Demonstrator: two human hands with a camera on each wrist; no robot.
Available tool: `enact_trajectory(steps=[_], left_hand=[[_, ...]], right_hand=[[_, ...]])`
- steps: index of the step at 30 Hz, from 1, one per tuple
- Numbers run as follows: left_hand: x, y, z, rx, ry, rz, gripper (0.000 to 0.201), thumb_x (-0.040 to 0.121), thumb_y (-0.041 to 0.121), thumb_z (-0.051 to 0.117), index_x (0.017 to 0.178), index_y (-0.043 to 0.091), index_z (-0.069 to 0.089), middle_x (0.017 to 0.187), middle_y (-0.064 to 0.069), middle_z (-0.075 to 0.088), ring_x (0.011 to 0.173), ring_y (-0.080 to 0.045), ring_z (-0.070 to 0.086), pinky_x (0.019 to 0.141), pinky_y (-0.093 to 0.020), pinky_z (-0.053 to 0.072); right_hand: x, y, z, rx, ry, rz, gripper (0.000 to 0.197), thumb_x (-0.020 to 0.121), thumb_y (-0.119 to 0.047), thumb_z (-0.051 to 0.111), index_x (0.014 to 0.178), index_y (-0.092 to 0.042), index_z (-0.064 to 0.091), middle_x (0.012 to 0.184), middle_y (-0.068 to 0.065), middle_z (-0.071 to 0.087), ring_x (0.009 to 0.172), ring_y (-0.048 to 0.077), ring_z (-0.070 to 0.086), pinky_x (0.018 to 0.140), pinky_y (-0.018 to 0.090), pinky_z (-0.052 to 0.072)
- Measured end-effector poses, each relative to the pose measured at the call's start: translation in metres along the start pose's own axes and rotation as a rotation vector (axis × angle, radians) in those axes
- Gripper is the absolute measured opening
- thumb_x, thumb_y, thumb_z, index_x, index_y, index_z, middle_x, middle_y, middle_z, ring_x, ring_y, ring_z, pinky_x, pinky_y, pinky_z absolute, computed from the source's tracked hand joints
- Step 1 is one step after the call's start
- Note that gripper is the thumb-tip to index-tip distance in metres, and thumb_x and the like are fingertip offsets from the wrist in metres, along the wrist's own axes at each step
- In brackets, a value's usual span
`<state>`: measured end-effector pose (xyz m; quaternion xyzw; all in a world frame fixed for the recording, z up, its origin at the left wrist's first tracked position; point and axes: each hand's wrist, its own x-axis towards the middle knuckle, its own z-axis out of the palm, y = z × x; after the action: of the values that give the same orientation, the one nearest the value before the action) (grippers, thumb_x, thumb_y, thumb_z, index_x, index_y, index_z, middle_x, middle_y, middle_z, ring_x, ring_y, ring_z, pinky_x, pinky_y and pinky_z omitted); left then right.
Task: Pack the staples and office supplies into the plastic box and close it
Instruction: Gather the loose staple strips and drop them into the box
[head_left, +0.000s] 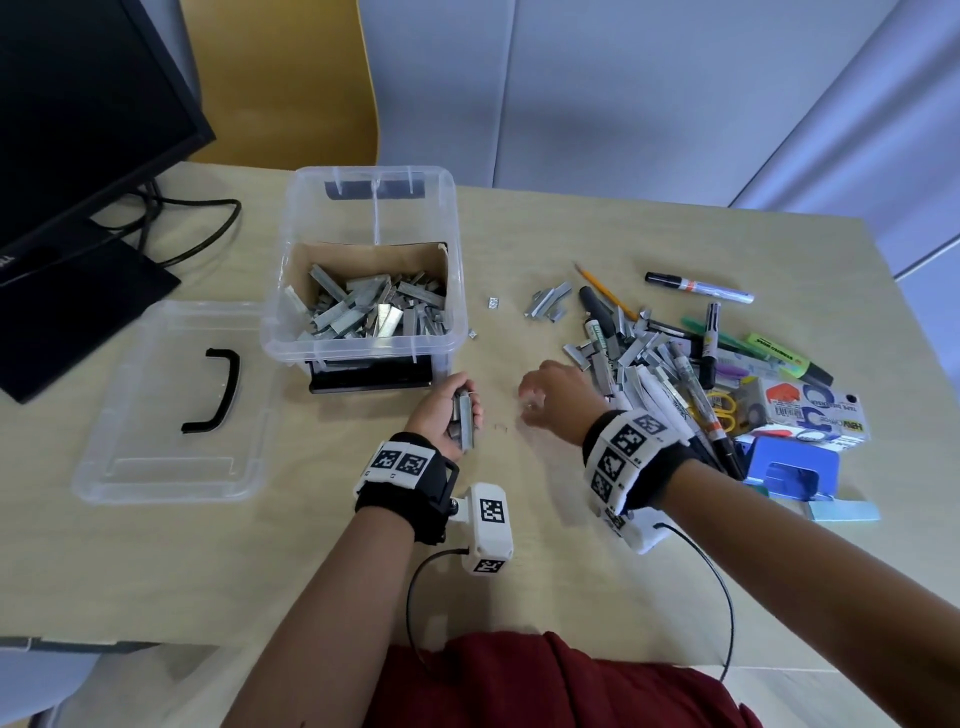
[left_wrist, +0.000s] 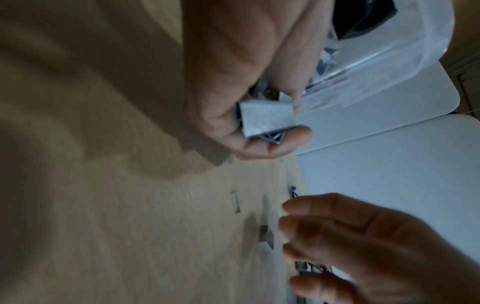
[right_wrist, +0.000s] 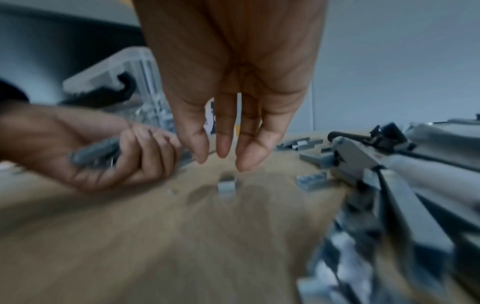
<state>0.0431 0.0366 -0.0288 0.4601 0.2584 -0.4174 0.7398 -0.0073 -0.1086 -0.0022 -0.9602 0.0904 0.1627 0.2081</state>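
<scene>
Our left hand (head_left: 451, 415) grips brittle staple strips (head_left: 464, 422) by their long sides near the plastic box (head_left: 363, 343) at mid-desk, while our right hand (head_left: 551, 391) hovers empty, fingers relaxed.

Left hand (head_left: 448, 415) curls around a bundle of staple strips (head_left: 464, 422); right hand (head_left: 551, 392) hovers just right, fingers loose, empty.

You can read little here: "HBW Office" in upside-down print on the white box (head_left: 815, 415) at your right. The lettering on the yellow-green highlighter (head_left: 779, 353) and markers is too small to read.
</scene>
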Motion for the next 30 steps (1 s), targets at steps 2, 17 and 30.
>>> enact_trajectory(steps=[2, 17, 30], left_hand=[[0.000, -0.001, -0.002, -0.003, 0.003, 0.011, 0.034, 0.097, 0.025, 0.045, 0.065, 0.014, 0.043, 0.038, 0.004, 0.047, 0.028, -0.007, 0.044, 0.033, -0.009, 0.036], [0.001, -0.004, -0.010, 0.007, 0.031, 0.045, 0.033, 0.096, 0.024, 0.045, 0.065, 0.013, 0.044, 0.038, 0.003, 0.048, 0.029, -0.008, 0.045, 0.034, -0.010, 0.037], [0.000, -0.005, -0.007, 0.090, 0.051, 0.076, 0.032, 0.096, 0.021, 0.045, 0.065, 0.012, 0.044, 0.039, 0.003, 0.047, 0.029, -0.007, 0.044, 0.037, -0.011, 0.034]], right_hand=[[0.000, 0.002, 0.009, -0.003, 0.026, 0.019, 0.013, 0.080, -0.006, 0.059, 0.092, -0.006, 0.066, 0.102, 0.011, 0.056, 0.096, 0.028, 0.055, 0.076, 0.028, 0.040], [-0.005, -0.011, 0.013, 0.836, -0.017, 0.276, 0.028, 0.087, -0.014, 0.052, 0.060, -0.009, 0.054, 0.057, 0.001, 0.047, 0.052, 0.015, 0.039, 0.045, 0.020, 0.031], [-0.012, -0.018, 0.036, -0.138, -0.021, -0.078, 0.021, 0.088, 0.001, 0.040, 0.106, 0.000, 0.051, 0.112, 0.016, 0.047, 0.094, 0.037, 0.056, 0.072, 0.040, 0.043]])
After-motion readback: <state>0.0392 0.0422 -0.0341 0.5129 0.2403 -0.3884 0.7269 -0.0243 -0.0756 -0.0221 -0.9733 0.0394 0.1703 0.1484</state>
